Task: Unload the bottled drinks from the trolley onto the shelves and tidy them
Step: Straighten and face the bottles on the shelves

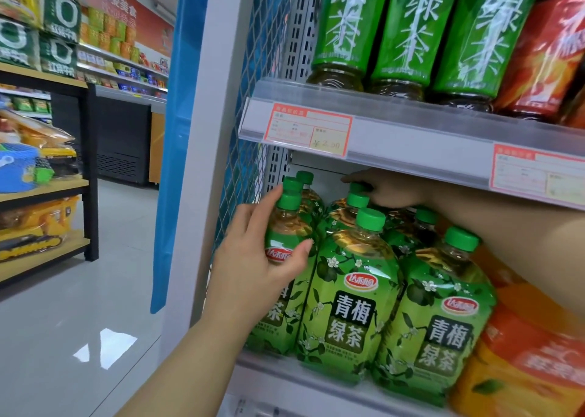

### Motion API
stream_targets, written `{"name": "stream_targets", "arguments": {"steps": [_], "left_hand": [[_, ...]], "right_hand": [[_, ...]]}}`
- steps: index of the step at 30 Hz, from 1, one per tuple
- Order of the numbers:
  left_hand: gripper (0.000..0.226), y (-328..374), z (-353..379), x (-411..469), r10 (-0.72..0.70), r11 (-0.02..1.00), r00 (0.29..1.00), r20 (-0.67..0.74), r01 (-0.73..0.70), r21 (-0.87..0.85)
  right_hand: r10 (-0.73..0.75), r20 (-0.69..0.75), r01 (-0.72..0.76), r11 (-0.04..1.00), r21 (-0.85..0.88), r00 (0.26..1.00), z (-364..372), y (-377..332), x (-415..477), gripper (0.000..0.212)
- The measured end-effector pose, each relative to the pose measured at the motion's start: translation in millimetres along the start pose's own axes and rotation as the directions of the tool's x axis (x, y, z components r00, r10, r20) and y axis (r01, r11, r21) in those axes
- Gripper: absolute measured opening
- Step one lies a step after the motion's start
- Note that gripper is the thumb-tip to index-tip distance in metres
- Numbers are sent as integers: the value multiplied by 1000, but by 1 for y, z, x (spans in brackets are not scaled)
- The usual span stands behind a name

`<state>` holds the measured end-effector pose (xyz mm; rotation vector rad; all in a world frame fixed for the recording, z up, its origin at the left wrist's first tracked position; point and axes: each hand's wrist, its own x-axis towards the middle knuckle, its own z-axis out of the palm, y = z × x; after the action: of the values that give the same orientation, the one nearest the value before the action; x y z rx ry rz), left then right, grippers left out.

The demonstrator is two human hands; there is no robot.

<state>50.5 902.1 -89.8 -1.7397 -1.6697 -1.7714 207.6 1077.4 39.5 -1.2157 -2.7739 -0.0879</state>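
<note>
Several green plum-tea bottles with green caps stand on the lower shelf (316, 382). My left hand (256, 268) holds the front-left bottle (285, 245) around its shoulder, thumb on the label and fingers up along its left side. My right hand (389, 188) reaches under the upper shelf to the back row and grips the cap of a rear bottle (357, 199). Two more bottles stand at the front, one in the middle (348, 306) and one to the right (440, 325). No trolley is in view.
The upper shelf (411, 125) carries green tea bottles (408, 27) and a red-labelled bottle (544, 59), with price tags on its edge. Orange drink bottles (522, 353) stand right of the green ones. A blue mesh side panel (240, 138) bounds the shelf's left. The aisle floor (79, 321) lies left.
</note>
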Motion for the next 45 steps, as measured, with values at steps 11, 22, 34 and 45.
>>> {"name": "stream_targets", "arguments": {"steps": [11, 22, 34, 45], "left_hand": [[71, 13, -8, -1, -50, 998, 997, 50, 48, 33], [71, 14, -9, 3, -82, 994, 995, 64, 86, -65], [87, 21, -23, 11, -266, 942, 948, 174, 293, -161], [99, 19, -26, 41, -411, 868, 806, 426, 489, -87]], "right_hand": [[-73, -87, 84, 987, 134, 994, -7, -23, -55, 41], [-77, -34, 78, 996, 39, 996, -3, -29, -48, 42], [55, -145, -22, 976, 218, 988, -20, -52, -102, 53], [146, -116, -162, 976, -142, 983, 25, -81, -149, 108]]}}
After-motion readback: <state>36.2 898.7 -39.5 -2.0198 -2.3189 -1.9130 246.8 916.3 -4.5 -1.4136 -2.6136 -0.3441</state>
